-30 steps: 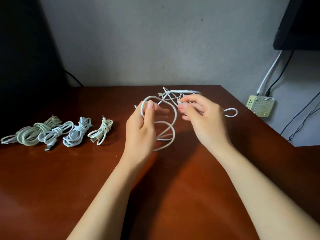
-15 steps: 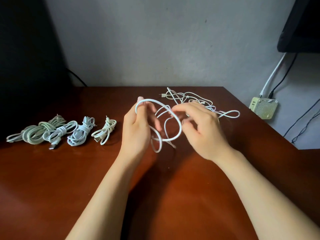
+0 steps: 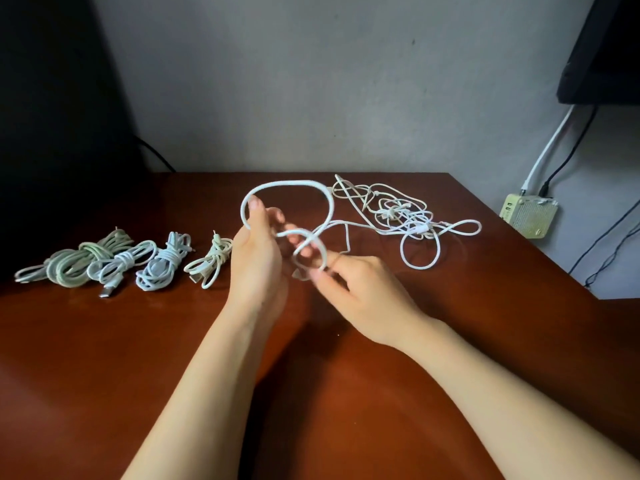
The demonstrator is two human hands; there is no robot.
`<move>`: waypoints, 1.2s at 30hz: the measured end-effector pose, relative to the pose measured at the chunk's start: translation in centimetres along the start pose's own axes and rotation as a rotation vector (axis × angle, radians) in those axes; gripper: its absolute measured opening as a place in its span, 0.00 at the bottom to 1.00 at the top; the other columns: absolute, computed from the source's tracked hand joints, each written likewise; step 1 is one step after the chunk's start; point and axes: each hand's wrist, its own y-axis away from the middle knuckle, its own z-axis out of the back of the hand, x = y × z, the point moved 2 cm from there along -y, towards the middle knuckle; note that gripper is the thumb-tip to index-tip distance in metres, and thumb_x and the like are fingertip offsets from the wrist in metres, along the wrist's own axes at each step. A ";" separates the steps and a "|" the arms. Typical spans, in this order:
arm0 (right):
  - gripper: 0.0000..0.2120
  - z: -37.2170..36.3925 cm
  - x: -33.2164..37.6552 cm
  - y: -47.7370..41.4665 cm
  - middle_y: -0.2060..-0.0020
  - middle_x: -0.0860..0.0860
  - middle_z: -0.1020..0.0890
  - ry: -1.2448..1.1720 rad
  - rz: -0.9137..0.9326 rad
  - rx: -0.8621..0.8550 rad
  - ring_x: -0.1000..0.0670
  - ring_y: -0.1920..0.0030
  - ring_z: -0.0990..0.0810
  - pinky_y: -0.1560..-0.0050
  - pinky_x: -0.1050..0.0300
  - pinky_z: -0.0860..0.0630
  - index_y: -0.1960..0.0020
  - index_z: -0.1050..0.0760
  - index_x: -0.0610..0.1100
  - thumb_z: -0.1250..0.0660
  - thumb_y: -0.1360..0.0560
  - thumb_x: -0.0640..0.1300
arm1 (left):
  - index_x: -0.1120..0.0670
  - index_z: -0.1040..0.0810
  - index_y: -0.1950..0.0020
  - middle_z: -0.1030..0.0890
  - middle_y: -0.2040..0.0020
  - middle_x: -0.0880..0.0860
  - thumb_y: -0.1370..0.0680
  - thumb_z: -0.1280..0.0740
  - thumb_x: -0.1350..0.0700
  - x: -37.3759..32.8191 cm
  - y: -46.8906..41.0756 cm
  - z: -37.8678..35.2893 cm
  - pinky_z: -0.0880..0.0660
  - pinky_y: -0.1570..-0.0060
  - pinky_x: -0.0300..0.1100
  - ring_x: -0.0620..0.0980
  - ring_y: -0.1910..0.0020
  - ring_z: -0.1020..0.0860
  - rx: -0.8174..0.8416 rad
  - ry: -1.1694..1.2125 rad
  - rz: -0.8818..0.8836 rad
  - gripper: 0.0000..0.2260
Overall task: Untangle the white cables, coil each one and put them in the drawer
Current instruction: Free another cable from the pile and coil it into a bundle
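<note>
Your left hand [image 3: 258, 258] gripping a looped white cable [image 3: 294, 182] above the brown table [image 3: 104, 358], your right hand [image 3: 363, 296] pinching its lower turn, tangle [image 3: 403, 216] just behind, four coiled bundles [image 3: 121, 263] left, grey wall [image 3: 311, 81]

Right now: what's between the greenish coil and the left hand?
Head view: three bundles in a row: plug-ended coil, bluish coil, small coil nearest the left hand.

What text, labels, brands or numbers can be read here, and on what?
No readable text.
The beige wall box: any marking is too blurred to read.
No print visible on the coiled cables, tangled cables or table.
</note>
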 end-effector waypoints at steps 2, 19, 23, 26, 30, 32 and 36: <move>0.15 0.5 -0.6 -0.3 0.75 0.52 0.25 -0.054 -0.029 -0.128 0.49 0.71 0.26 0.64 0.51 0.29 0.68 0.32 0.53 0.41 0.23 0.52 | 0.54 0.29 0.56 0.23 0.70 0.49 0.19 0.45 0.42 0.0 0.2 -0.4 0.24 0.66 0.41 0.47 0.71 0.22 0.074 0.014 0.009 0.17; 0.23 3.0 -2.3 -1.1 0.78 0.44 0.34 -0.231 -0.215 -0.359 0.48 0.72 0.37 0.68 0.53 0.38 0.71 0.37 0.37 0.37 0.21 0.46 | 0.53 0.26 0.45 0.24 0.58 0.37 0.22 0.32 0.59 1.3 2.3 -1.1 0.32 0.56 0.28 0.39 0.58 0.25 0.380 -0.969 -0.713 0.07; 0.24 3.0 -2.6 -1.0 0.78 0.47 0.34 -0.050 -0.133 -0.408 0.45 0.72 0.35 0.69 0.50 0.36 0.70 0.32 0.39 0.39 0.22 0.55 | 0.41 0.37 0.44 0.25 0.50 0.42 0.18 0.44 0.60 2.1 2.5 -1.4 0.32 0.54 0.33 0.38 0.53 0.27 0.464 -0.980 -0.649 0.12; 0.21 3.7 -2.3 -0.8 0.75 0.52 0.23 0.166 -0.056 -0.436 0.49 0.71 0.24 0.68 0.54 0.29 0.61 0.23 0.47 0.44 0.24 0.61 | 0.50 0.30 0.40 0.24 0.47 0.49 0.19 0.46 0.60 1.9 2.4 -1.4 0.34 0.50 0.27 0.41 0.50 0.26 0.368 -0.916 -0.721 0.11; 0.13 4.6 -2.2 -0.6 0.72 0.53 0.20 0.347 0.008 -0.385 0.46 0.69 0.21 0.69 0.57 0.30 0.57 0.20 0.51 0.38 0.23 0.56 | 0.48 0.24 0.50 0.25 0.63 0.42 0.18 0.44 0.54 0.7 1.2 -0.6 0.33 0.59 0.35 0.39 0.63 0.29 0.118 -0.668 -0.638 0.10; 0.09 4.5 -2.3 -0.6 0.75 0.55 0.24 0.343 0.009 -0.220 0.47 0.69 0.24 0.68 0.56 0.30 0.57 0.19 0.51 0.35 0.23 0.54 | 0.44 0.26 0.57 0.29 0.69 0.42 0.18 0.45 0.51 0.2 0.7 -0.2 0.34 0.63 0.44 0.44 0.67 0.31 0.047 -0.580 -0.589 0.11; 0.08 3.9 -2.2 -0.5 0.68 0.54 0.19 0.282 -0.113 0.203 0.53 0.66 0.25 0.60 0.56 0.26 0.57 0.17 0.53 0.34 0.25 0.53 | 0.46 0.29 0.62 0.26 0.62 0.47 0.19 0.46 0.51 0.0 -0.4 1.2 0.33 0.57 0.46 0.48 0.60 0.29 -0.128 -0.515 -0.535 0.12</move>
